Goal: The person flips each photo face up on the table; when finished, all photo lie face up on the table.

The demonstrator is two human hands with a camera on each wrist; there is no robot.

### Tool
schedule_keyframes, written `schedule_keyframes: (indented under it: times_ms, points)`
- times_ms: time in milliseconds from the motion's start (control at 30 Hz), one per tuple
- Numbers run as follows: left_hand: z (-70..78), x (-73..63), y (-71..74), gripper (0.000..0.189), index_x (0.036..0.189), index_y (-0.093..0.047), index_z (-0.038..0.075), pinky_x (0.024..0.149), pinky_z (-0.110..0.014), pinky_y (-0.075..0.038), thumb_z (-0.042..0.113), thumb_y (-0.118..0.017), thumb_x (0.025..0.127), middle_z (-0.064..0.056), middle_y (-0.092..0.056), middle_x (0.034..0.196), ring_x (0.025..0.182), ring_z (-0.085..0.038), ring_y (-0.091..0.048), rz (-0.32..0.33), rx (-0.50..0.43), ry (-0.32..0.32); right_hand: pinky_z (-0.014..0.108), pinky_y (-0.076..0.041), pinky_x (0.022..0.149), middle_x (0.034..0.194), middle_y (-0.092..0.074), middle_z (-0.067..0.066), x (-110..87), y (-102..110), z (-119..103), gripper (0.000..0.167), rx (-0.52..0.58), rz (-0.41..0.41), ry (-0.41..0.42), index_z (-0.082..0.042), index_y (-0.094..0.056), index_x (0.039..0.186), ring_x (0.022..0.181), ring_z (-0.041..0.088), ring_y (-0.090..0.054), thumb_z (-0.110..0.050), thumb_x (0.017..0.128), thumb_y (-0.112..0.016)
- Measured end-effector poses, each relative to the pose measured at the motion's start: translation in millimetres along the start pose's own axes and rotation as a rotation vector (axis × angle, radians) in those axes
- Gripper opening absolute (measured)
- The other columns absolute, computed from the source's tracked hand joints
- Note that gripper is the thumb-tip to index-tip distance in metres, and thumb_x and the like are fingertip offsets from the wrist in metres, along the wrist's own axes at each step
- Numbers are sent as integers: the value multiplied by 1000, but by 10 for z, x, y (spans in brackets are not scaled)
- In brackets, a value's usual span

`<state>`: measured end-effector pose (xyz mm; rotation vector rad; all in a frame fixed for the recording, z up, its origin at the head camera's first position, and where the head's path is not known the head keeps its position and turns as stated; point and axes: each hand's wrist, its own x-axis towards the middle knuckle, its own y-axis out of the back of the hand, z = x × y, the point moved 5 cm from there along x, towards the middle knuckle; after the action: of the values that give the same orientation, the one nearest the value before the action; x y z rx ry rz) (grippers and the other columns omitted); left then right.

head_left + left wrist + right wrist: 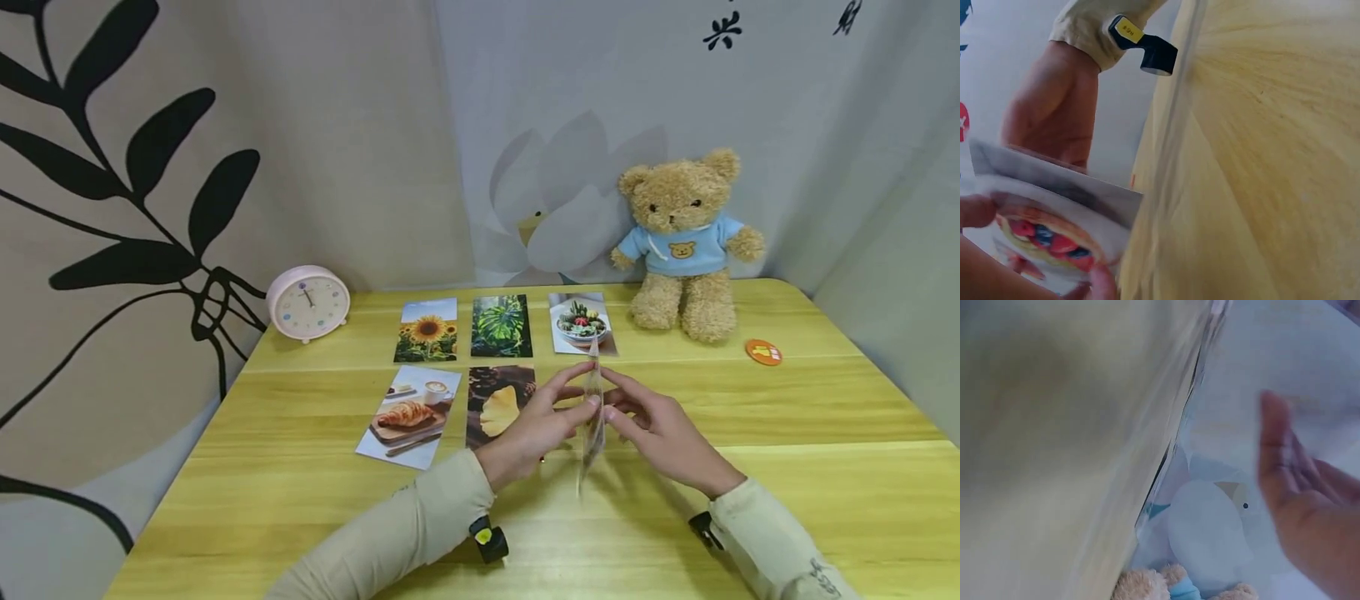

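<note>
Both hands meet over the front middle of the table around upright picture cards (592,425), seen nearly edge-on in the head view. My left hand (543,425) grips them from the left, with thumb and fingers at their sides. From the right, the curled fingers and thumb of my right hand (660,429) hold them too. In the left wrist view, the near card (1063,234) pictures a berry-topped food; the right hand (1054,106) is partly hidden behind it. The right wrist view blurs the right fingers (1275,437). Beneath the left hand lies a yellow ginkgo-leaf card (498,408).
A sunflower card (426,329), a green-leaf card (501,325) and a salad-bowl card (577,321) form the back row. The croissant card (408,417) lies front left. Around them are a pink clock (308,302), a teddy bear (682,250) and a round orange piece (763,352).
</note>
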<state>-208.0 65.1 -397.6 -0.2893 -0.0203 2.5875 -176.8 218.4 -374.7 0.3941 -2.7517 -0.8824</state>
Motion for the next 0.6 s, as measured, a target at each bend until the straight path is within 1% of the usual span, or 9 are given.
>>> schedule_keyframes:
  times_ms: [67,133,167,233,333,367,400,500,600]
  points:
    - [18,-10,-11,48,144,-44,50,101,-50,-50,36,-60,101,-11,-41,153,131,-30,-54,-5,5,-1,31,-59,72,125,-65,24,-21,31,-26,53,110,40,23,-3,-35,155,92,6,-68,-18,107,-49]
    - [48,-24,-23,49,142,-43,54,94,-45,-52,36,-61,100,-10,-38,153,126,-28,-56,-7,5,-10,31,-59,73,125,-64,27,-44,62,-63,50,201,67,40,1,-36,154,88,4,-67,-16,108,-46]
    - [66,-30,-28,49,142,-43,55,91,-42,-52,36,-62,100,-9,-38,153,122,-28,-59,-7,3,-19,31,-59,72,124,-65,24,-52,76,-84,49,235,77,50,3,-36,153,84,6,-68,-15,108,-44]
    - [114,-44,-31,51,142,-44,53,87,-38,-52,33,-64,99,-8,-37,154,116,-25,-61,4,25,-48,30,-59,72,121,-70,11,-66,102,-118,47,274,98,66,4,-37,152,80,9,-68,-13,108,-43]
    - [171,-63,-25,53,144,-46,46,83,-36,-53,27,-65,99,-7,-36,155,111,-23,-64,17,45,-78,29,-58,70,112,-71,-14,-85,139,-135,46,272,136,64,3,-41,150,76,10,-68,-13,107,-46]
    - [183,-68,-21,54,145,-47,43,84,-35,-54,24,-66,98,-8,-38,154,111,-23,-64,23,49,-83,29,-58,69,109,-70,-20,-90,153,-132,45,268,153,54,2,-43,149,74,10,-67,-13,107,-48]
    - [193,-72,-14,54,144,-48,41,84,-35,-54,22,-67,97,-8,-40,153,112,-23,-64,29,58,-81,29,-57,68,107,-70,-23,-94,168,-127,45,263,172,44,1,-45,148,72,11,-66,-13,106,-50]
    - [199,-88,31,53,144,-51,36,88,-35,-55,18,-68,96,-7,-42,154,120,-25,-63,47,92,-67,29,-56,64,104,-71,-22,-98,213,-106,42,258,237,-1,-1,-53,143,67,13,-65,-15,103,-57]
    - [192,-106,104,52,144,-51,32,99,-42,-54,18,-67,97,-5,-35,161,134,-33,-54,76,156,-59,29,-59,65,99,-74,-18,-101,254,-69,41,254,297,-62,-2,-60,137,71,10,-70,-15,98,-65]
